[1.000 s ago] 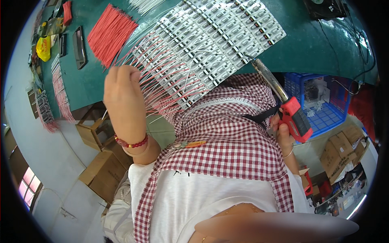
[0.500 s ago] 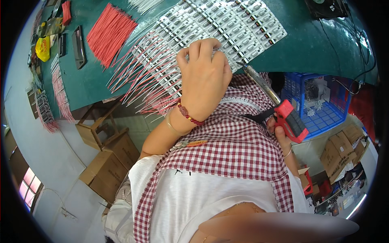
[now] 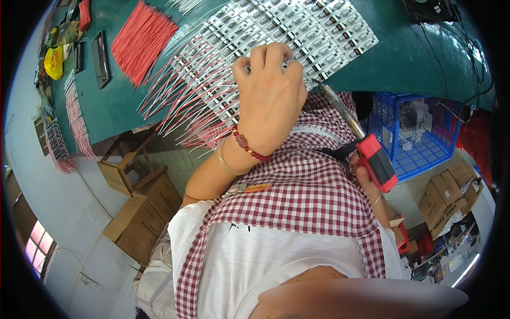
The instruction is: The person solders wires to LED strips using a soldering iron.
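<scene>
My left hand (image 3: 270, 103) arches over a panel of small silvery boards (image 3: 340, 32), its fingers bent down onto it. Whatever the fingertips pinch is hidden beneath the hand. Red and white wires (image 3: 170, 95) fan out from the panel's left part. My right hand (image 3: 365, 181) grips a soldering iron (image 3: 376, 162) with a red and black handle and a long metal barrel. The iron slants up and left. Its tip is close to the panel's near edge, by the left hand's little-finger side; contact cannot be made out.
A bundle of red wires (image 3: 142, 42) lies on the green tabletop (image 3: 404, 64), beside a dark phone-like slab (image 3: 100, 59). Wired strips (image 3: 79, 119) hang over the left edge. Below stand a blue plastic crate (image 3: 419, 159) at right and cardboard boxes (image 3: 135, 228) at left.
The iron's handle has swung slightly left and down, while its tip stays near the same place. My left hand has shifted up a little over the panel.
</scene>
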Motion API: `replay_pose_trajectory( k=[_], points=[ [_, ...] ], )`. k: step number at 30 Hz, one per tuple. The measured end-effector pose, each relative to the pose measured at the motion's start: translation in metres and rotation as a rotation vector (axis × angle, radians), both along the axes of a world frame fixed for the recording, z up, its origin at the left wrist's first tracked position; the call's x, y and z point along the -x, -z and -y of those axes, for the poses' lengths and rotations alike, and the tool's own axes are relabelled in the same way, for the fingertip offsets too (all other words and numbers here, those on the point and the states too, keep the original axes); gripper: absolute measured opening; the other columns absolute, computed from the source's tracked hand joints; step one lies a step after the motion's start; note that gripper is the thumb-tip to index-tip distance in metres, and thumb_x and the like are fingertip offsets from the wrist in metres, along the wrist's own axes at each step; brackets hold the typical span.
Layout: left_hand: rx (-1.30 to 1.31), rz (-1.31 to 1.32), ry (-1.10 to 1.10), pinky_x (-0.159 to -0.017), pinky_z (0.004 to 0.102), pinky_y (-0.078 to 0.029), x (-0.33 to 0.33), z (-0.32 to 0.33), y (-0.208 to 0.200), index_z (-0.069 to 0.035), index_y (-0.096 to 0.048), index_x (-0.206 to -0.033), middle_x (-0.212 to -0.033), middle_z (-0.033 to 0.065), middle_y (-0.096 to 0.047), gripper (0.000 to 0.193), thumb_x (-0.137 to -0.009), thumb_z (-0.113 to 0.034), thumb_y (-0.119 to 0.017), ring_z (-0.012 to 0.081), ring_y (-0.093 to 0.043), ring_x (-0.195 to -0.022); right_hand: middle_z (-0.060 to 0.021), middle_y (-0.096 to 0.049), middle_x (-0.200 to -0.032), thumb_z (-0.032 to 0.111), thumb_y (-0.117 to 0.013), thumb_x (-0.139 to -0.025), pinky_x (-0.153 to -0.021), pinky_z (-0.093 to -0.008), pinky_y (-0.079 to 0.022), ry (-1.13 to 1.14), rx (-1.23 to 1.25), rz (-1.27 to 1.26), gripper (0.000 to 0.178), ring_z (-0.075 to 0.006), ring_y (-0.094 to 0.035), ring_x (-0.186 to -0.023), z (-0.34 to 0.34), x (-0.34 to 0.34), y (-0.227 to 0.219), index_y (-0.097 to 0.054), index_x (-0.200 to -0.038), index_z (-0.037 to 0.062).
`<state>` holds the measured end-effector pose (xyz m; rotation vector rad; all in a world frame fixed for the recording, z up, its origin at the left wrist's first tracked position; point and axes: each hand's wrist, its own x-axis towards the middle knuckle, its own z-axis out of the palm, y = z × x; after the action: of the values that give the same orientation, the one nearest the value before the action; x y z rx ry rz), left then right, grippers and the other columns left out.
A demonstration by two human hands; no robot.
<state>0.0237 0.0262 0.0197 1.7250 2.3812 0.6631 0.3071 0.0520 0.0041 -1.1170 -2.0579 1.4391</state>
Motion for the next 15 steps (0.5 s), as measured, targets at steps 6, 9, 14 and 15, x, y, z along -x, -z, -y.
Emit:
replay_pose_trajectory(
  k=[6, 9, 14, 15],
  points=[
    [-0.003, -0.007, -0.007, -0.089, 0.0440, -0.035, -0.0006, -0.0009, 0.0010, -0.005, -0.063, -0.080, -0.107, 0.0047, -0.056, 0.008, -0.074, -0.008, -0.067, 0.0262, -0.051, -0.103, -0.0066, -0.064, -0.070, 0.035, -0.066, -0.086, -0.055, -0.0306, -0.049, 0.026, -0.008, -0.014, 0.033, -0.0216, -0.064, -0.061, 0.0031, -0.0019, 0.0038, -0.066, -0.078, 0.0030],
    [-0.017, -0.009, -0.011, -0.089, 0.0440, -0.035, -0.0011, -0.0013, 0.0025, -0.005, -0.063, -0.079, -0.106, 0.0045, -0.056, 0.008, -0.074, -0.008, -0.067, 0.0259, -0.051, -0.102, -0.0062, -0.064, -0.070, 0.034, -0.066, -0.086, -0.055, -0.0309, -0.049, 0.003, -0.029, -0.017, 0.032, -0.0215, -0.064, -0.061, 0.0013, -0.0012, 0.0021, -0.065, -0.077, 0.0037],
    [-0.015, -0.012, -0.012, -0.088, 0.0437, -0.036, -0.0009, -0.0018, 0.0027, -0.005, -0.063, -0.079, -0.106, 0.0044, -0.056, 0.007, -0.073, -0.007, -0.067, 0.0257, -0.052, -0.102, -0.0051, -0.065, -0.070, 0.035, -0.066, -0.086, -0.056, -0.0310, -0.049, 0.008, -0.042, 0.062, 0.032, -0.0212, -0.064, -0.061, 0.0017, -0.0035, 0.0021, -0.066, -0.077, 0.0046],
    [-0.016, -0.009, -0.010, -0.088, 0.0436, -0.036, -0.0010, -0.0019, 0.0026, -0.005, -0.063, -0.079, -0.106, 0.0044, -0.056, 0.007, -0.073, -0.007, -0.067, 0.0257, -0.051, -0.101, -0.0051, -0.065, -0.070, 0.034, -0.066, -0.086, -0.055, -0.0309, -0.049, -0.010, -0.068, 0.068, 0.031, -0.0211, -0.064, -0.061, 0.0012, -0.0035, 0.0004, -0.065, -0.077, 0.0044]
  ],
)
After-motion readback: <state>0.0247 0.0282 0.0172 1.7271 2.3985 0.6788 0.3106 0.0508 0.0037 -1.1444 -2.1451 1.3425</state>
